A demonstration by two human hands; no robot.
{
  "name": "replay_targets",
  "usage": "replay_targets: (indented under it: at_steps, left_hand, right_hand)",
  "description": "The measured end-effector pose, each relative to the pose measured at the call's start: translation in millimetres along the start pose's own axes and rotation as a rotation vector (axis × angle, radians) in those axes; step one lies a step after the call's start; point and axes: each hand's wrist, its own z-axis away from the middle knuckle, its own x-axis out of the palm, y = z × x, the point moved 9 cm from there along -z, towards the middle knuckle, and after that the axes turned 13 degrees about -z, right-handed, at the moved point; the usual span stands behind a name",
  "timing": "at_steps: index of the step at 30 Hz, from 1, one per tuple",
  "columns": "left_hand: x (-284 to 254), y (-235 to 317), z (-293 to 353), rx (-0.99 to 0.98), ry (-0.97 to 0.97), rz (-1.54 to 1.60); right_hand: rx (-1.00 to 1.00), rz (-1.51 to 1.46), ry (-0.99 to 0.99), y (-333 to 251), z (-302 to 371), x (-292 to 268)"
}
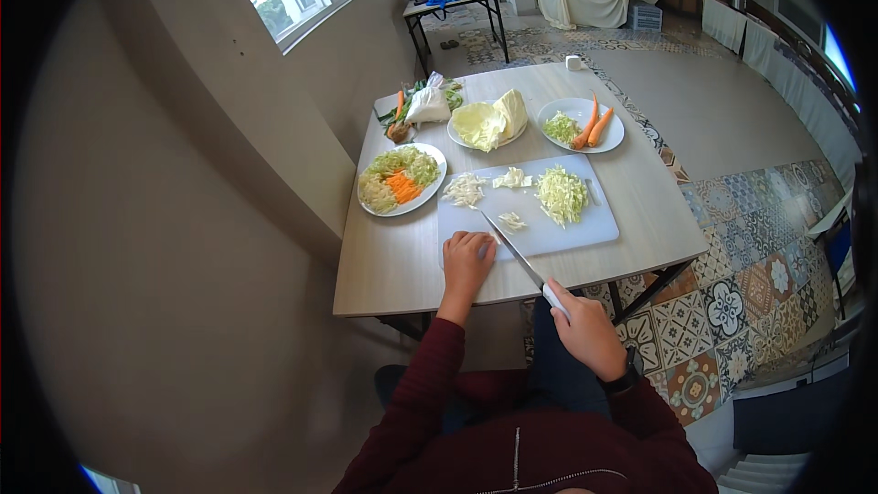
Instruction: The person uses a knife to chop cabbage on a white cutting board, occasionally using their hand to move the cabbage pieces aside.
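Note:
My right hand (588, 334) grips a kitchen knife (521, 261) by its white handle, its blade slanting away to the left over the cutting board (585, 229). At the board's near left, my left hand (468, 265) is closed, fingers curled down beside the blade. A pale bit (495, 238) shows at its fingertips; the rest of what it presses on is hidden. Beyond the blade lies a small heap of pale strips (513, 220). Farther back on the board are more white strips (465, 189), some pale pieces (512, 178) and a mound of shredded cabbage (562, 195).
An oval plate (389, 211) of shredded vegetables stands left of the board. Behind are a plate of cabbage leaves (480, 125), a plate (615, 139) with carrots (594, 125), and a white bag (428, 105) among vegetables. A wall (302, 174) borders the table's left side.

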Motion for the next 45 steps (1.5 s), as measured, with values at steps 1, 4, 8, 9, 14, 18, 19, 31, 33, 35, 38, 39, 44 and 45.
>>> replay_targets:
  at_steps: [1,4,8,9,14,18,19,31,33,35,38,39,44,45]
  left_hand:
    - [-0.1,-0.7,0.4,-0.007,-0.006,0.002]
    - [-0.1,0.6,0.1,-0.011,-0.010,0.008]
    - [-0.2,0.5,-0.2,-0.010,-0.003,0.003]
    - [0.2,-0.1,-0.1,-0.011,-0.004,0.003]
    - [-0.4,1.4,-1.0,-0.003,0.007,0.020]
    - [-0.7,-1.3,0.1,-0.016,0.012,0.013]
    - [-0.9,-0.8,0.1,-0.013,0.017,0.013]
    - [-2.1,1.2,-1.4,0.002,0.033,0.024]
    - [-2.4,1.7,-1.9,0.004,0.039,0.020]
    - [-1.9,2.7,-2.9,0.005,0.029,0.019]
    - [-0.8,-2.7,-0.9,-0.003,0.025,0.003]
    - [-1.0,-1.8,-0.7,-0.004,0.029,0.005]
    - [-1.5,1.8,-1.5,0.001,0.018,0.017]
    - [-1.8,2.1,-1.8,0.001,0.024,0.015]
  right_hand:
    - [0.002,-0.005,-0.004,-1.7,-0.5,0.2]
    - [0.001,-0.008,-0.011,3.3,0.2,3.5]
    - [0.009,0.022,-0.034,5.8,1.9,9.0]
    - [0.010,0.022,-0.035,4.0,2.3,9.8]
    - [0.041,0.055,-0.075,5.6,7.3,15.5]
    - [0.070,0.032,-0.111,4.0,3.5,13.5]
    - [0.045,0.006,-0.102,3.3,2.1,11.8]
    - [-0.045,-0.009,-0.047,8.6,8.5,17.6]
    - [-0.036,0.010,-0.055,9.5,8.0,17.9]
    - [-0.026,0.012,-0.077,8.2,6.6,16.8]
    - [0.015,0.042,-0.111,3.3,3.5,17.9]
    - [0.013,0.045,-0.110,3.9,3.5,19.3]
    - [0.017,0.034,-0.091,14.9,-10.0,29.6]
    - [0.011,0.035,-0.090,16.6,-15.7,31.3]
